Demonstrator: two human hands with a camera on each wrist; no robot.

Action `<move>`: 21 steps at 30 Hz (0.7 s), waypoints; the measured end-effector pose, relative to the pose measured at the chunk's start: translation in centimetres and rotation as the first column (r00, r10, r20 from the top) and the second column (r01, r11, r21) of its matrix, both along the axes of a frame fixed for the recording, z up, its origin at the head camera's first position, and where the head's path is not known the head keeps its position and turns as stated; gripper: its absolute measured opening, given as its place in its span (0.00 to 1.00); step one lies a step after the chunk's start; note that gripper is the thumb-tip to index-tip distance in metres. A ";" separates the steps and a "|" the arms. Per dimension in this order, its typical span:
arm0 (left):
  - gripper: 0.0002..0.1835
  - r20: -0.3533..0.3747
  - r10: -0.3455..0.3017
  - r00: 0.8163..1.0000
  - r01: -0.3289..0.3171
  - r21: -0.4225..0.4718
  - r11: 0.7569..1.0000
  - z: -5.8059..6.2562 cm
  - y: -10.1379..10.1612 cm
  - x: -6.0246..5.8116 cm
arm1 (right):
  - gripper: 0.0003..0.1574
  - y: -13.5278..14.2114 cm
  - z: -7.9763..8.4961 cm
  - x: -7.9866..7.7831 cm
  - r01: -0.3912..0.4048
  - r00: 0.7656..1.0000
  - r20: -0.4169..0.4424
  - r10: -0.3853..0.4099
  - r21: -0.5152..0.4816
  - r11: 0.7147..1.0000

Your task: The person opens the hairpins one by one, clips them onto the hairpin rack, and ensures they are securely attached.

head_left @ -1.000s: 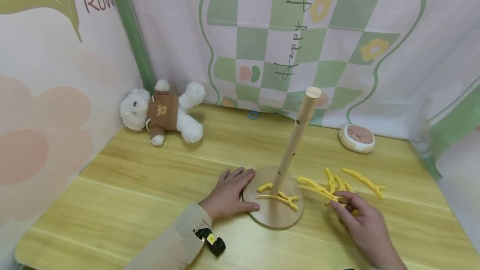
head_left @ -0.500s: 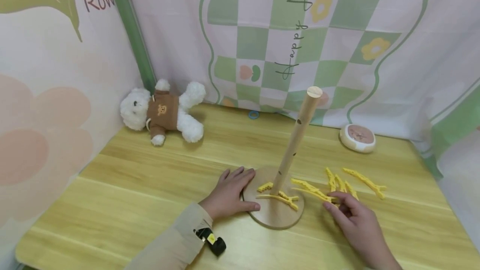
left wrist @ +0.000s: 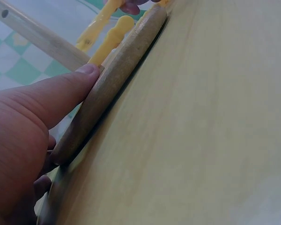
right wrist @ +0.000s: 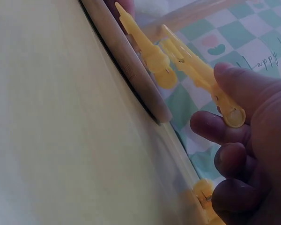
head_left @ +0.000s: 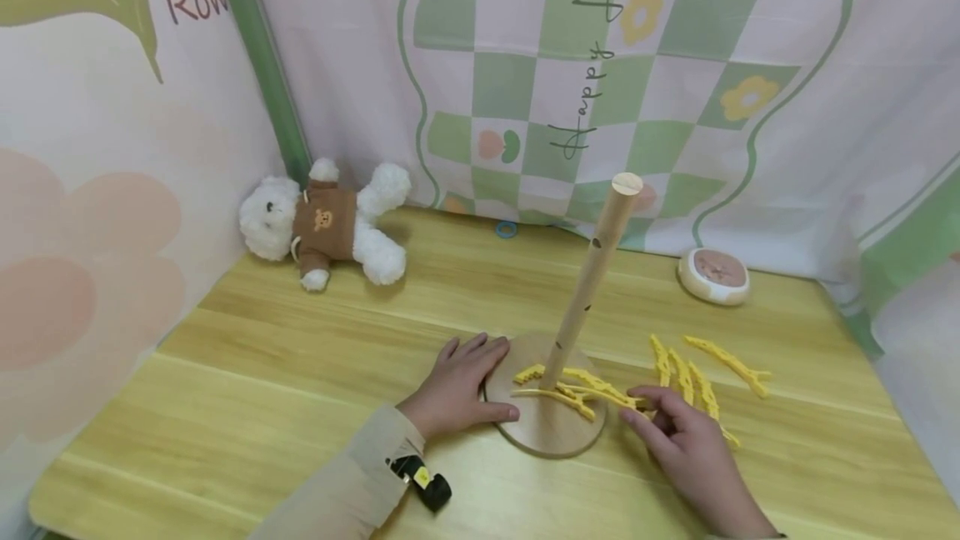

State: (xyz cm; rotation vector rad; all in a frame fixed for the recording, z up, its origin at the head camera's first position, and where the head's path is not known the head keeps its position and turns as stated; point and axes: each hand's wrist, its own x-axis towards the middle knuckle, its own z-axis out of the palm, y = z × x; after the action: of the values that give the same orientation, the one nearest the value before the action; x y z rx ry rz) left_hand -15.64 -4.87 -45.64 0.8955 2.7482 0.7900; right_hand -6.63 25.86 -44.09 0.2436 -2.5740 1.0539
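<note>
In the head view, a light wooden post [head_left: 585, 290] stands on a round wooden base [head_left: 551, 440]. A yellow hair clip [head_left: 581, 411] lies on the base at the post's foot, with one jaw passing on each side of the post. My left hand [head_left: 457, 394] rests on the base's left side, fingers spread and thumb on top. Between thumb and index finger, my right hand [head_left: 693, 448] pinches the end of another yellow clip [right wrist: 196, 70], its jaws parted and pointing left over the base near the post. My palm hides part of its handle end.
Several yellow clips [head_left: 682, 377] lie beyond the right hand, with a separate one [head_left: 727, 365] farther right. A white plush toy [head_left: 322, 223] in a brown shirt lies at the back left. Behind the post are a blue ring [head_left: 506, 229] and a round white-and-pink device [head_left: 715, 276].
My right hand has moved left with the pinched clip, bringing its jaws from the base's right edge to beside the post. The left hand has stayed on the base.
</note>
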 end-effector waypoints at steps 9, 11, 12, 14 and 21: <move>0.53 -0.005 0.001 1.000 -0.001 0.000 1.000 0.0 0.0 0.0 | 0.13 -0.3 -0.6 -0.1 0.028 0.997 0.076 -0.025 -0.045 0.999; 0.53 -0.008 0.001 1.000 -0.001 -0.003 1.000 0.0 0.0 0.0 | 0.13 -0.3 -0.6 -0.1 0.033 0.995 0.100 -0.026 -0.068 0.997; 0.53 -0.010 0.001 1.000 -0.001 -0.004 1.000 0.0 0.0 -0.1 | 0.12 -0.4 -0.6 -0.1 0.036 0.994 0.110 -0.028 -0.075 0.997; 0.53 -0.011 0.002 1.000 -0.002 -0.006 1.000 0.0 0.0 -0.1 | 0.12 -0.4 -0.5 -0.1 0.039 0.992 0.125 -0.028 -0.088 0.995; 0.53 -0.011 0.004 1.000 -0.004 -0.012 1.000 0.1 0.1 -0.1 | 0.12 -0.6 -0.5 -0.1 0.041 0.992 0.122 -0.029 -0.096 0.995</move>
State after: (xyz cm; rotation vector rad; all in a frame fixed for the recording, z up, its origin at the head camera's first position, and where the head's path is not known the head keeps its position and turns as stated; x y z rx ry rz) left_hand -15.71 -4.78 -45.58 0.8946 2.7621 0.7710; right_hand -6.74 25.21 -44.63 0.1125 -2.6120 1.2124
